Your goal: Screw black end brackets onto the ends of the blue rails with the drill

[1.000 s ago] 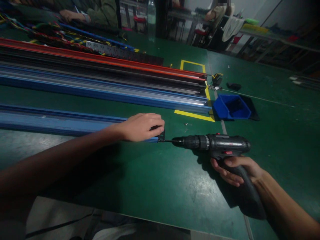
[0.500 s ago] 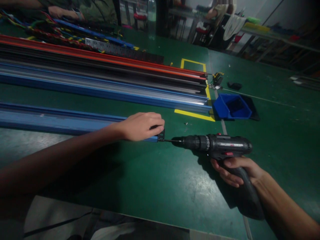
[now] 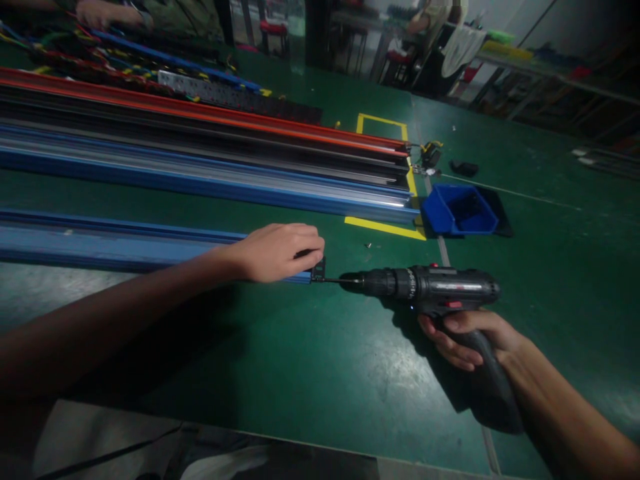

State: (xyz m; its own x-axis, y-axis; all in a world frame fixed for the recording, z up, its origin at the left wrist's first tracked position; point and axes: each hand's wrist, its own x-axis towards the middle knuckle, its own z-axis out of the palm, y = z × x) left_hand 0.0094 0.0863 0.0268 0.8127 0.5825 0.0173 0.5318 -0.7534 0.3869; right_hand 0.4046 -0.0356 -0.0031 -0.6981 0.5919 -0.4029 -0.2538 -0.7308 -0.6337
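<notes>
My left hand [image 3: 280, 252] is closed over the right end of a blue metal profile [image 3: 125, 243] lying along the green table. A small black end bracket [image 3: 319, 269] sits at that end, partly hidden beneath my fingers. In my right hand [image 3: 465, 337] is a black cordless drill [image 3: 450, 287], lying level with its nose to the left. Its long thin bit [image 3: 337, 281] reaches the lower part of the bracket. A tiny screw [image 3: 369, 245] lies loose on the table above the drill's nose.
Behind, orange, black and blue profiles [image 3: 250, 177] lie side by side, ending near yellow tape [image 3: 385, 229]. A blue bin [image 3: 460, 210] stands at their right. Farther back are wire bundles [image 3: 100, 67] and another person's hand [image 3: 105, 13]. The table's front edge [image 3: 225, 432] runs below.
The whole view has shifted slightly, so everything appears a little farther left. Both hands, the drill and the profile keep the same places relative to each other.
</notes>
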